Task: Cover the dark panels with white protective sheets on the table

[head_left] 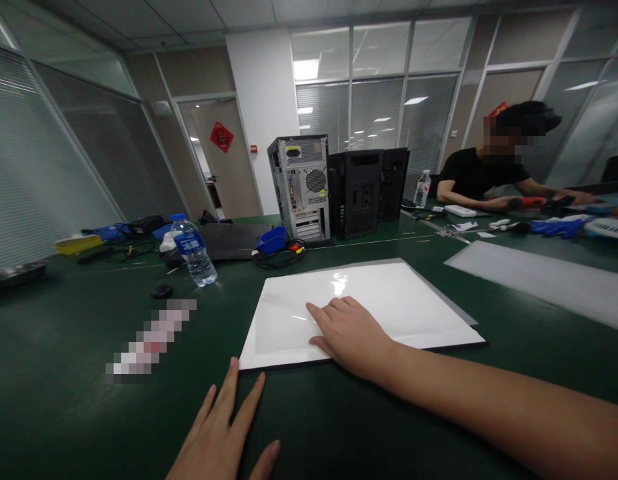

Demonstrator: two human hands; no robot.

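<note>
A flat white panel (283, 293) with a thin dark edge lies on the green table before me. On top of it rests a glossy translucent sheet (281, 333), which also sticks out past the panel's right side. My right hand (356, 333) lies over the panel's near middle, index finger stretched out and thumb apart, the other fingers somewhat bent; nothing shows in its grasp. Down at the panel's near left corner, my left hand (221, 423) is spread wide on the table, a fingertip at the corner.
A water bottle (193, 252) and a black mouse (162, 291) stand to the left. Behind the panel are computer towers (303, 190) and cables (281, 259). A long translucent sheet (549, 280) lies at right. A person in black (481, 177) sits at the far right.
</note>
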